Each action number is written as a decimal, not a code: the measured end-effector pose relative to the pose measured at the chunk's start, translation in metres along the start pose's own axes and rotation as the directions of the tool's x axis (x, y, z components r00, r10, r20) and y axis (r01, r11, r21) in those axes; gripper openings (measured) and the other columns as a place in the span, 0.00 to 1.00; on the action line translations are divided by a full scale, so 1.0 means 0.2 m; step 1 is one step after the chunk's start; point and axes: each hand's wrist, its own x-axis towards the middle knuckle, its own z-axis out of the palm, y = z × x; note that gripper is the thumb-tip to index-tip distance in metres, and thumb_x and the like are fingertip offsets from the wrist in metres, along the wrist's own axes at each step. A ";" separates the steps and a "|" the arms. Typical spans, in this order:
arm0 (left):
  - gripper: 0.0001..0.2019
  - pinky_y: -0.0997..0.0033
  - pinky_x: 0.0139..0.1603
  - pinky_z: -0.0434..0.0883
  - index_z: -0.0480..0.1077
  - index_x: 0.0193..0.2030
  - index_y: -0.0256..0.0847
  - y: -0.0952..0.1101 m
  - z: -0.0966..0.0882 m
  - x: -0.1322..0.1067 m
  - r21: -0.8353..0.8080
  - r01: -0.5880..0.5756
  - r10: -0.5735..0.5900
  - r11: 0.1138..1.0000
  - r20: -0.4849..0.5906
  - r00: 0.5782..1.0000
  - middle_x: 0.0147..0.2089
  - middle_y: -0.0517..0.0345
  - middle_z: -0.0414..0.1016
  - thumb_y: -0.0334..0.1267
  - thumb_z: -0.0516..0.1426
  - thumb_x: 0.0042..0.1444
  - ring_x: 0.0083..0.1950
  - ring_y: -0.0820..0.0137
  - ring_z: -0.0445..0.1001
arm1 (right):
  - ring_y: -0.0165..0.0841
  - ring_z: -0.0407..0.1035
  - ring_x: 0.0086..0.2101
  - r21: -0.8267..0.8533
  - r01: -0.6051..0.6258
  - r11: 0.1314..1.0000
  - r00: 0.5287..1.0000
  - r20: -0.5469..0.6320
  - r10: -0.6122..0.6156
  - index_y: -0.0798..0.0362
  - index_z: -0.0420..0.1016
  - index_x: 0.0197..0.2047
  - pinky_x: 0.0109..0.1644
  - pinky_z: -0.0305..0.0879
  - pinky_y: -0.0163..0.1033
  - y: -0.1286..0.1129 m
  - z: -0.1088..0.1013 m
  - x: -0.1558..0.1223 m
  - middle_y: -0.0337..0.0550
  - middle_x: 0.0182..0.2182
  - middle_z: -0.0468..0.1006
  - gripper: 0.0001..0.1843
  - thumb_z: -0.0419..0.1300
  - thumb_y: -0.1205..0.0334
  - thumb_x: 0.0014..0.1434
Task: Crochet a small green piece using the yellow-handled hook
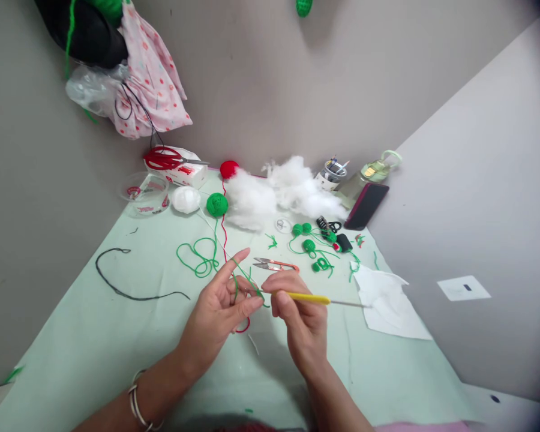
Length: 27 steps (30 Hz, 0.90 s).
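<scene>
Mint cloth [94,336] | left hand [220,312] pinches green yarn [240,279] | right hand [297,315] grasps yellow hook [308,297]

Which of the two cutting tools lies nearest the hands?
The small orange-handled thread snips, just beyond the right hand. The red-handled scissors rest far back on the white box.

A crochet hook [312,298] with a yellow grip and a thin metal shaft lies nearly level in the right hand [299,318], its bare tail pointing toward 3 o'clock and its working tip toward 9 o'clock. The tip meets green yarn [240,279] looped over the fingers of the left hand [222,306]. That strand runs off toward 11 o'clock, through loose coils on the mat, to a small green yarn ball [216,204].
</scene>
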 end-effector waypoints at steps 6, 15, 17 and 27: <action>0.42 0.78 0.25 0.51 0.65 0.74 0.39 -0.01 0.00 0.00 -0.178 0.123 -0.104 0.976 0.115 0.988 0.26 0.73 0.62 0.42 0.74 0.56 0.22 0.82 0.49 | 0.36 0.76 0.39 -0.363 0.296 0.883 0.953 0.046 -0.301 0.38 0.81 0.63 0.41 0.75 0.41 0.06 0.02 -0.08 0.47 0.45 0.82 0.26 0.63 0.73 0.68; 0.23 0.77 0.24 0.49 0.80 0.60 0.46 0.03 -0.04 0.03 -0.222 0.071 -0.047 0.973 0.109 0.993 0.32 0.66 0.70 0.37 0.73 0.57 0.22 0.85 0.48 | 0.30 0.69 0.25 0.404 -0.153 0.902 0.972 -0.104 0.212 0.50 0.86 0.38 0.28 0.68 0.39 0.00 -0.01 0.05 0.44 0.33 0.81 0.14 0.63 0.54 0.71; 0.24 0.76 0.25 0.51 0.80 0.61 0.49 0.02 -0.03 0.02 -0.147 0.024 -0.010 0.989 0.096 0.995 0.34 0.65 0.72 0.39 0.72 0.58 0.23 0.83 0.50 | 0.32 0.72 0.29 0.396 -0.207 0.895 0.970 -0.037 0.241 0.50 0.87 0.39 0.29 0.69 0.39 0.01 0.01 0.04 0.46 0.36 0.83 0.14 0.64 0.52 0.70; 0.27 0.75 0.24 0.54 0.76 0.66 0.48 -0.03 0.00 0.01 -0.052 -0.020 0.019 0.998 -0.023 1.000 0.34 0.66 0.72 0.41 0.71 0.59 0.23 0.81 0.52 | 0.37 0.78 0.38 0.001 -0.012 1.000 0.999 -0.031 0.012 0.44 0.87 0.50 0.39 0.76 0.43 0.01 0.02 0.00 0.47 0.40 0.86 0.13 0.59 0.63 0.73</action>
